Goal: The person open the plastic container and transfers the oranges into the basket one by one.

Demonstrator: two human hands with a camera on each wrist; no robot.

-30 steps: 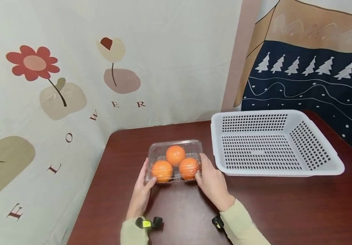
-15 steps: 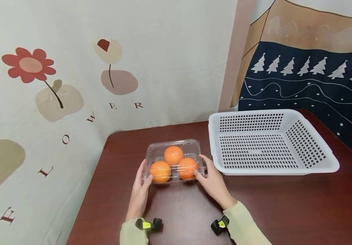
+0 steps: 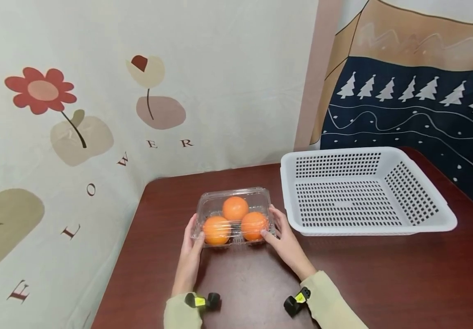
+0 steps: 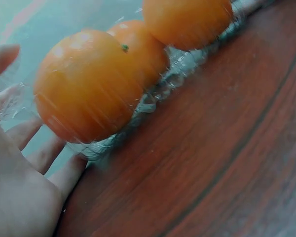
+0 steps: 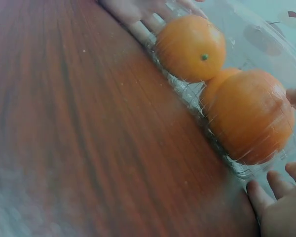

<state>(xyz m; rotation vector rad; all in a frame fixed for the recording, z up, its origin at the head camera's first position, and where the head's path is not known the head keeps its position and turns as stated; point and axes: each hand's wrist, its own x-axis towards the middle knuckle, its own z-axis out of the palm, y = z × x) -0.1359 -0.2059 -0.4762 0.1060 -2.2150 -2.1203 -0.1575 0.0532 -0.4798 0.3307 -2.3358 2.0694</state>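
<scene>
A clear plastic clamshell box (image 3: 236,237) sits on the dark red-brown table in the head view, its lid down. Inside lie three oranges: one at the back (image 3: 235,208), one at the front left (image 3: 217,230) and one at the front right (image 3: 254,225). My left hand (image 3: 189,256) grips the box's left end, thumb on the near corner and fingers along the side. At the opposite end my right hand (image 3: 287,244) holds it likewise, thumb over the front right corner. Through the clear wall, the left wrist view shows the left hand's fingers (image 4: 44,153) reaching low beside an orange.
Right of the box stands a white perforated plastic basket (image 3: 343,205), with nothing in it. A pale printed cloth (image 3: 228,91) hangs behind the table, and a dark blue one with white trees (image 3: 417,114) borders its right side.
The right hand's fingers have shifted and spread a little along the box's right end. The box and oranges stay nearly in place; the head view has swung slightly.
</scene>
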